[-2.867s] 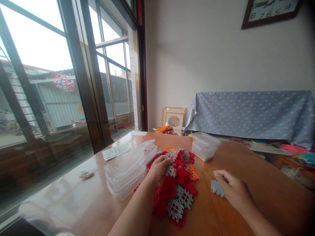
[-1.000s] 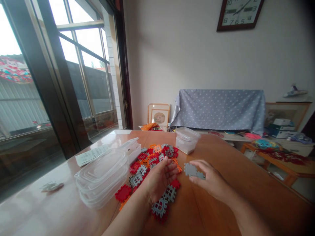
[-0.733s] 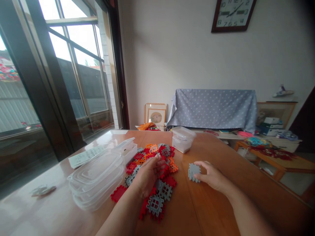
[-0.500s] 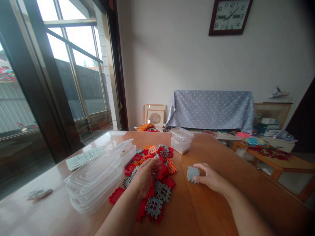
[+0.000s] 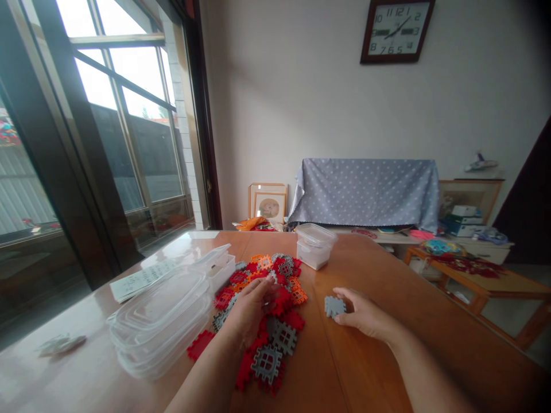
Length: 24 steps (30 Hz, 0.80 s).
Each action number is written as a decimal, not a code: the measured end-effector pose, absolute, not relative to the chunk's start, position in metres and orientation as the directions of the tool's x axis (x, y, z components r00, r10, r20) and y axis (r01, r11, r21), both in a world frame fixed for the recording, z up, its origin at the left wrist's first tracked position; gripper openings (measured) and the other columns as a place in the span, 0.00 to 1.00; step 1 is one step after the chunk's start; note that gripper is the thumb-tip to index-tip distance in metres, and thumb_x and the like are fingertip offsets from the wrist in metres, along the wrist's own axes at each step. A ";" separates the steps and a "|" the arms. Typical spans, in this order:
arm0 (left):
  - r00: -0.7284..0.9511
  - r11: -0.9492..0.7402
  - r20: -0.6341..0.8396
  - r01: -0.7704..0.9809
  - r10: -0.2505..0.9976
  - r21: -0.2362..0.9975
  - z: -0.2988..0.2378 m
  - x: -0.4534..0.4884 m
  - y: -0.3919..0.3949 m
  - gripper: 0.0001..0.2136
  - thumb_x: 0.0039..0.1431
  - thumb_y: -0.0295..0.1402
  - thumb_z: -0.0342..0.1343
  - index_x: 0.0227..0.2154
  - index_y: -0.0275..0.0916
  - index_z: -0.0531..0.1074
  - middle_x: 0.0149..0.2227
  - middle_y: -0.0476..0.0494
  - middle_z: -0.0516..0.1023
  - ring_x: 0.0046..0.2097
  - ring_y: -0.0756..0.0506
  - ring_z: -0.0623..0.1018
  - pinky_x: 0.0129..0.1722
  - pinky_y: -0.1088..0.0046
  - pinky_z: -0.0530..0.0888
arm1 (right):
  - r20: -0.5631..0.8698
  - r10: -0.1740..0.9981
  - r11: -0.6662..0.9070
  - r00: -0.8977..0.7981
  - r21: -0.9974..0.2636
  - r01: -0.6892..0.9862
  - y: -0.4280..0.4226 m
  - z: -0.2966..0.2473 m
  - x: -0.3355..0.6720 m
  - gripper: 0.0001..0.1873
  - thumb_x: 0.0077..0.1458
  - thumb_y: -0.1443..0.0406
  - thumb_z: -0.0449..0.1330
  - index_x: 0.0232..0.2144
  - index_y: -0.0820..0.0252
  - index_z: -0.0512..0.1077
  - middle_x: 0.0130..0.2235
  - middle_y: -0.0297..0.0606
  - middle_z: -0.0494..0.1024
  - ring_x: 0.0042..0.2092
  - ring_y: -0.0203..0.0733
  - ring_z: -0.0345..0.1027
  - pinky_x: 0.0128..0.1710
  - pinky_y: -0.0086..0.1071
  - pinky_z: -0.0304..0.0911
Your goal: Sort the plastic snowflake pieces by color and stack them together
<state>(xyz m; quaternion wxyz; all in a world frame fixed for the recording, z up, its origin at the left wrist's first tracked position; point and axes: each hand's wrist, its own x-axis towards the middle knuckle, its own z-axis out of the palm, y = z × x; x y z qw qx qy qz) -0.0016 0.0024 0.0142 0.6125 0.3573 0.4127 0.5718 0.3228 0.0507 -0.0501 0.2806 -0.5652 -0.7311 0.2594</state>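
Note:
On the right, my right hand [image 5: 364,314] grips grey interlocking plastic tiles [image 5: 334,307] between thumb and fingers, low over the table. They look like a small stack with notched edges. My left hand [image 5: 253,304] is over a heap of interlocking tiles, with fingers bent and drawn together; what they hold, if anything, is hidden. The heap mixes red tiles [image 5: 294,321], orange tiles [image 5: 298,291] and grey window tiles [image 5: 267,363], overlapping each other. Part of the heap lies hidden under my left hand and forearm.
Stacked clear plastic lids or boxes [image 5: 159,315] lie left of the heap, near an open clear box [image 5: 221,274]. A lidded clear container [image 5: 315,246] stands behind the heap. Farther left are a written sheet [image 5: 140,279] and a small plastic packet [image 5: 61,344] on the wooden table [image 5: 365,378].
The grey tiles in my right hand have tipped, showing more of their edges. My left hand stays over the heap almost unmoved. The whole view has shifted slightly.

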 end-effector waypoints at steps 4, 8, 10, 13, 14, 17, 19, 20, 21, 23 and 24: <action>0.002 0.088 -0.095 -0.396 0.995 0.914 0.013 -0.002 0.003 0.20 0.52 0.49 0.68 0.40 0.38 0.77 0.41 0.41 0.82 0.40 0.45 0.80 0.39 0.71 0.74 | 0.107 0.972 0.225 -0.208 -0.675 0.703 0.051 -0.053 0.321 0.40 0.45 0.60 0.67 0.62 0.54 0.67 0.58 0.45 0.74 0.58 0.53 0.68 0.60 0.47 0.60; -0.005 0.089 -0.100 -0.398 0.995 0.913 0.014 -0.003 0.002 0.20 0.52 0.47 0.68 0.40 0.38 0.77 0.41 0.41 0.82 0.41 0.44 0.81 0.39 0.71 0.73 | 0.127 0.969 0.244 -0.214 -0.644 0.725 0.051 -0.051 0.320 0.39 0.44 0.62 0.66 0.61 0.53 0.68 0.57 0.44 0.75 0.58 0.53 0.67 0.59 0.47 0.60; -0.008 0.090 -0.101 -0.403 0.995 0.911 0.014 -0.003 0.002 0.20 0.51 0.47 0.69 0.39 0.38 0.77 0.41 0.41 0.82 0.41 0.44 0.81 0.39 0.71 0.73 | 0.138 0.964 0.262 -0.227 -0.632 0.729 0.050 -0.050 0.319 0.39 0.43 0.63 0.66 0.60 0.52 0.69 0.58 0.43 0.75 0.59 0.54 0.67 0.59 0.46 0.60; -0.012 0.083 -0.096 -0.400 0.995 0.913 0.012 -0.004 0.003 0.19 0.50 0.47 0.69 0.39 0.38 0.77 0.40 0.41 0.82 0.40 0.44 0.81 0.39 0.71 0.73 | 0.136 0.959 0.280 -0.250 -0.608 0.743 0.050 -0.047 0.317 0.38 0.42 0.64 0.65 0.59 0.52 0.70 0.58 0.42 0.75 0.59 0.54 0.66 0.59 0.45 0.60; -0.013 0.083 -0.096 -0.398 0.995 0.914 0.011 -0.004 0.004 0.20 0.50 0.47 0.70 0.39 0.38 0.77 0.40 0.41 0.82 0.39 0.44 0.81 0.39 0.71 0.73 | 0.129 0.958 0.281 -0.256 -0.600 0.749 0.051 -0.046 0.317 0.37 0.42 0.64 0.65 0.59 0.52 0.70 0.57 0.42 0.75 0.59 0.54 0.66 0.59 0.44 0.61; -0.010 0.083 -0.094 -0.391 0.995 0.917 0.009 -0.004 0.005 0.20 0.49 0.47 0.70 0.39 0.38 0.77 0.40 0.40 0.82 0.40 0.44 0.81 0.39 0.70 0.74 | 0.103 0.957 0.279 -0.270 -0.580 0.765 0.051 -0.043 0.316 0.37 0.42 0.65 0.64 0.59 0.53 0.71 0.57 0.42 0.75 0.58 0.54 0.67 0.58 0.43 0.61; -0.010 0.078 -0.089 -0.391 0.996 0.917 0.010 -0.004 0.005 0.20 0.50 0.46 0.70 0.39 0.38 0.77 0.41 0.40 0.82 0.40 0.44 0.81 0.40 0.70 0.74 | 0.097 0.955 0.285 -0.282 -0.570 0.771 0.051 -0.042 0.315 0.37 0.42 0.65 0.63 0.58 0.54 0.71 0.56 0.43 0.75 0.57 0.54 0.67 0.57 0.43 0.62; -0.014 0.076 -0.088 -0.393 0.996 0.916 0.011 -0.004 0.005 0.19 0.50 0.46 0.70 0.39 0.38 0.77 0.41 0.41 0.82 0.40 0.44 0.81 0.40 0.70 0.74 | 0.100 0.953 0.291 -0.286 -0.567 0.771 0.051 -0.042 0.315 0.37 0.42 0.65 0.63 0.58 0.55 0.71 0.56 0.43 0.75 0.57 0.54 0.67 0.56 0.43 0.62; -0.021 0.074 -0.090 -0.399 0.996 0.914 0.013 -0.005 0.005 0.19 0.50 0.45 0.70 0.39 0.38 0.77 0.41 0.41 0.82 0.40 0.45 0.81 0.40 0.71 0.74 | 0.104 0.952 0.296 -0.289 -0.566 0.769 0.051 -0.042 0.315 0.37 0.41 0.65 0.63 0.58 0.55 0.71 0.56 0.43 0.75 0.57 0.54 0.67 0.56 0.43 0.62; -0.035 0.069 -0.092 -0.420 0.995 0.905 0.016 -0.007 0.005 0.18 0.50 0.43 0.70 0.39 0.37 0.77 0.40 0.40 0.82 0.39 0.45 0.81 0.40 0.71 0.75 | 0.109 0.951 0.300 -0.290 -0.565 0.769 0.053 -0.043 0.314 0.38 0.41 0.66 0.63 0.58 0.54 0.71 0.55 0.43 0.75 0.57 0.54 0.68 0.56 0.43 0.62; -0.043 0.062 -0.089 -0.434 0.995 0.899 0.018 -0.010 0.006 0.18 0.50 0.42 0.70 0.39 0.37 0.76 0.40 0.40 0.83 0.39 0.45 0.81 0.40 0.71 0.75 | 0.107 0.951 0.299 -0.291 -0.564 0.769 0.053 -0.044 0.314 0.38 0.41 0.66 0.62 0.58 0.54 0.71 0.55 0.42 0.75 0.57 0.54 0.68 0.56 0.43 0.62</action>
